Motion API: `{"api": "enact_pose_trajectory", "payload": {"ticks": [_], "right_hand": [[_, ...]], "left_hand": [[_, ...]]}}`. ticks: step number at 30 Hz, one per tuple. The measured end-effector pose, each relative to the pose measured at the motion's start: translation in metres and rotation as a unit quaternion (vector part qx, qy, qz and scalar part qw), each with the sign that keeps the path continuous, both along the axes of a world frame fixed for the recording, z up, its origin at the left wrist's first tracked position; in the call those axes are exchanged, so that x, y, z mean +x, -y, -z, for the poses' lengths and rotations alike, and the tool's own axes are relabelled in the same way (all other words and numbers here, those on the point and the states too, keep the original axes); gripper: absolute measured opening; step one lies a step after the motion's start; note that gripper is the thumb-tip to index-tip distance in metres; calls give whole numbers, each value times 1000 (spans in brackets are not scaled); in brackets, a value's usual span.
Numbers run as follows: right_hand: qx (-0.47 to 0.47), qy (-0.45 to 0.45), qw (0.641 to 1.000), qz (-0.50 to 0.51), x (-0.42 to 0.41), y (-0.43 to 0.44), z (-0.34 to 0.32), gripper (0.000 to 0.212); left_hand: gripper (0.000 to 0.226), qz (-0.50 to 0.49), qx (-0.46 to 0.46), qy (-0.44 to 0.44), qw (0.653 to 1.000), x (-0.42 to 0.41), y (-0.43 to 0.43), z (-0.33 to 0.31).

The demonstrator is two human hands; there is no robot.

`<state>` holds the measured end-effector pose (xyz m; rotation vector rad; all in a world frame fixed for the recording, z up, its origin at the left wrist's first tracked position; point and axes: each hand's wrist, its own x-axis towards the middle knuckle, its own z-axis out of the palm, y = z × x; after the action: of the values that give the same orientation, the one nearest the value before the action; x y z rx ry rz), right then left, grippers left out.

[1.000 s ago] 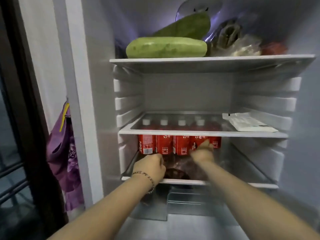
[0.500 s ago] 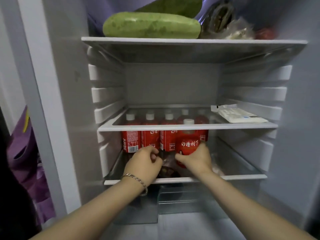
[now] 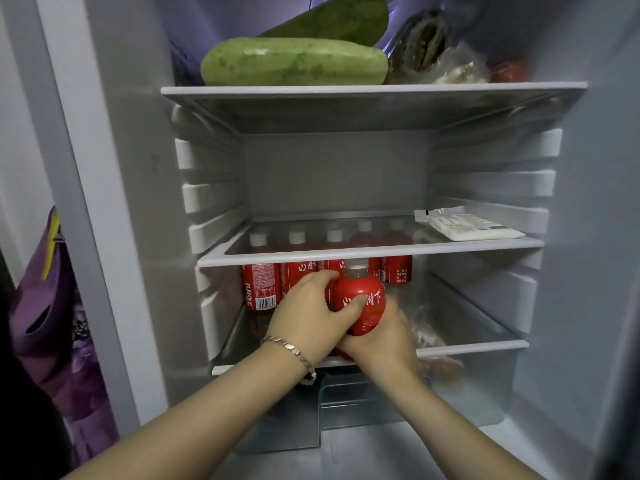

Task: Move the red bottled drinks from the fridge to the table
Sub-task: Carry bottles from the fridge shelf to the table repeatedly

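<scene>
Left hand (image 3: 306, 308) and right hand (image 3: 386, 342) both grasp one red juice bottle (image 3: 367, 292), white-capped with white characters on red, just below the glass shelf (image 3: 467, 244) front edge; matching bottles (image 3: 261, 285) stand beneath that shelf.

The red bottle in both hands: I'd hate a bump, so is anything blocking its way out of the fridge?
Nothing visible stands in front of the red bottle, gripped by the left hand and right hand. The glass shelf rim sits close above its cap. The table is out of view.

Left grip (image 3: 308, 306), right grip (image 3: 384, 337), both curled round red bottle (image 3: 362, 285), forearms extended forward
</scene>
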<state>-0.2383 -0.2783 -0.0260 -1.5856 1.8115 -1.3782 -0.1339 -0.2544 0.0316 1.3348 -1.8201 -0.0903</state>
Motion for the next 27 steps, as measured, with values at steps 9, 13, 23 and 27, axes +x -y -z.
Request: {"api": "enact_pose_trajectory", "payload": {"ticks": [9, 13, 23, 27], "right_hand": [[34, 8, 998, -60, -14, 1, -8, 86], [13, 38, 997, -72, -15, -5, -5, 83], [-97, 9, 995, -36, -12, -31, 17, 93], [-130, -128, 981, -72, -4, -37, 13, 93]], "left_hand": [[43, -13, 38, -172, 984, -21, 21, -20], [52, -22, 34, -170, 985, -20, 21, -24], [54, 34, 87, -123, 988, -10, 4, -32], [44, 5, 3, 97, 995, 2, -23, -31]]}}
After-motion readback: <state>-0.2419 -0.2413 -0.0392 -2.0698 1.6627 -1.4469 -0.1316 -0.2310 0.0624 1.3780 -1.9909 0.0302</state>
